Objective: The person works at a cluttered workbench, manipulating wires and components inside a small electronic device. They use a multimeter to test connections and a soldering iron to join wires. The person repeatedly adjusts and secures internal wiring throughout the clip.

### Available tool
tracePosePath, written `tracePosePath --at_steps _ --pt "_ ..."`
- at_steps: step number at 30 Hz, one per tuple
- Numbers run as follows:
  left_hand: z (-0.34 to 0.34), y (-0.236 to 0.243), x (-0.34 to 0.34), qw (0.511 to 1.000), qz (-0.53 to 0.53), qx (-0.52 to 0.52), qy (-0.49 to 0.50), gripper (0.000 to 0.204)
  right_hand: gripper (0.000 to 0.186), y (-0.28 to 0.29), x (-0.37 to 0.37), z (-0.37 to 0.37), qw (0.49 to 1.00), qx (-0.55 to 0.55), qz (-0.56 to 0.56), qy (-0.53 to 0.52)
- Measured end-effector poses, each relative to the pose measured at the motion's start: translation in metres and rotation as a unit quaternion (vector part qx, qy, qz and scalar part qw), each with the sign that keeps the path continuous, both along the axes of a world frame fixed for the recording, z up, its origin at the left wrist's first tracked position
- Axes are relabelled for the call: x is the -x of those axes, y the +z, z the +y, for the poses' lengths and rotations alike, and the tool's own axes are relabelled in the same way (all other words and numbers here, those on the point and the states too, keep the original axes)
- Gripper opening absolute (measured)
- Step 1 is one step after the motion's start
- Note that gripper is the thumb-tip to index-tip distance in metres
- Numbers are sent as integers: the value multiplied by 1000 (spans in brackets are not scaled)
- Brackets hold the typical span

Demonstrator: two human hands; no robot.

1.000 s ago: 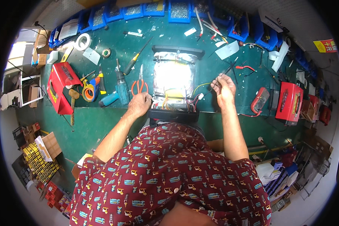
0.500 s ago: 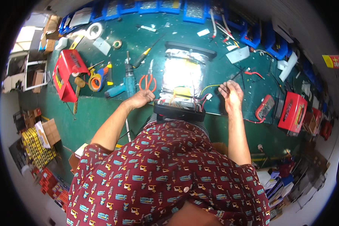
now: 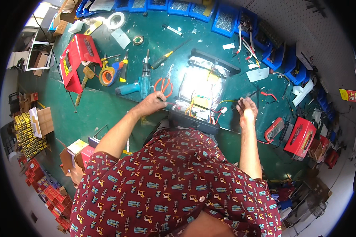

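Observation:
In front of me lies a silvery, foil-wrapped pack (image 3: pixel 203 77) with a black end panel at each short side. The near black panel (image 3: pixel 194 123) is close to my body. A bundle of thin coloured wires (image 3: pixel 194 108) comes out beside it. My left hand (image 3: pixel 151 104) is closed at the pack's near left corner, pinching a thin red wire (image 3: pixel 172 104). To the right, my right hand (image 3: pixel 247 111) pinches the end of a yellow wire (image 3: pixel 227 101) that stretches from the pack. A small white connector (image 3: pixel 224 110) hangs on wires between pack and right hand.
Orange-handled scissors (image 3: pixel 163 86), a teal power drill (image 3: pixel 140 85) and a screwdriver (image 3: pixel 162 59) lie left of the pack. Farther left are a hammer (image 3: pixel 83 85) and a red metal cover (image 3: pixel 77 59). A red meter (image 3: pixel 274 129) and red box (image 3: pixel 300 137) stand right. Blue bins (image 3: pixel 225 21) line the back.
The view has shifted, so the bench appears turned slightly. My left hand has come in closer to the pack's near corner, and a red wire now shows at its fingertips. My right hand keeps the yellow wire.

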State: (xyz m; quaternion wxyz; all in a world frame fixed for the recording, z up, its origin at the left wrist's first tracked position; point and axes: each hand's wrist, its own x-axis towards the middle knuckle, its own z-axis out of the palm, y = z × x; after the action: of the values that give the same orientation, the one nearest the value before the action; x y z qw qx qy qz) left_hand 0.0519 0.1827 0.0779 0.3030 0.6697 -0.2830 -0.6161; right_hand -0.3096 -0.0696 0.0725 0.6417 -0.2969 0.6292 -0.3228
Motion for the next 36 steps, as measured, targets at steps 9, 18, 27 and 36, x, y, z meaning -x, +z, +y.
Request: tracePosePath --at_steps 9,18,27,36 --pt "-71 102 -69 813 -469 138 -318 6 30 26 -60 7 974 205 93 38" --pt "-148 94 69 723 -364 481 -338 15 26 44 -141 22 914 -141 -332 185" --pt "-164 40 94 956 -26 264 128 20 30 35 -114 12 970 -13 -167 176" --pt "-174 24 115 965 95 156 188 27 25 31 -114 10 981 58 -117 142"
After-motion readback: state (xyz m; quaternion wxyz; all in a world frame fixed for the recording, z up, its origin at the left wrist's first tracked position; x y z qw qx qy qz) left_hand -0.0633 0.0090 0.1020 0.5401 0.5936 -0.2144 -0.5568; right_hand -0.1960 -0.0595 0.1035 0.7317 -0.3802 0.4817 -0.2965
